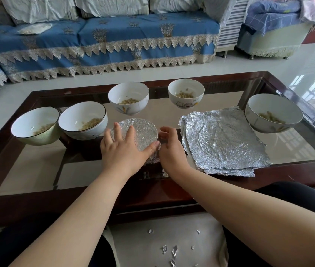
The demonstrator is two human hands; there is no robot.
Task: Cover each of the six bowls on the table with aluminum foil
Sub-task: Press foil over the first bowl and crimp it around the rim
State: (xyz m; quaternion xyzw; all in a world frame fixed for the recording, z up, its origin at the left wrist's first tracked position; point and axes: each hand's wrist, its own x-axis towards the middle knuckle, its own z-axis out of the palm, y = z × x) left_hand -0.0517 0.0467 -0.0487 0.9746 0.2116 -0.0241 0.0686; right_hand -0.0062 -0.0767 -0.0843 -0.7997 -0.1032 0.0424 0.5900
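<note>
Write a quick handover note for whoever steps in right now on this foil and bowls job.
Left hand lies flat on the foil-covered bowl; right hand is pinching the foil down at its right rim.
Spare foil sheets are stacked on the table to the right.
Done: one bowl, nearly sealed.
Left: five open bowls, two at left, two behind, one far right.

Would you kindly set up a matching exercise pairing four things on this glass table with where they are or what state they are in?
Things:
1. foil-covered bowl
2. stack of crinkled aluminium foil sheets
3. white bowl with cartoon print
4. left hand

States or places:
A. uncovered, far row
B. lying flat on top of the foil lid
C. lying loose, right of the hands
D. wrapped, between both hands

Pairs: 1-D, 2-C, 3-A, 4-B
</note>
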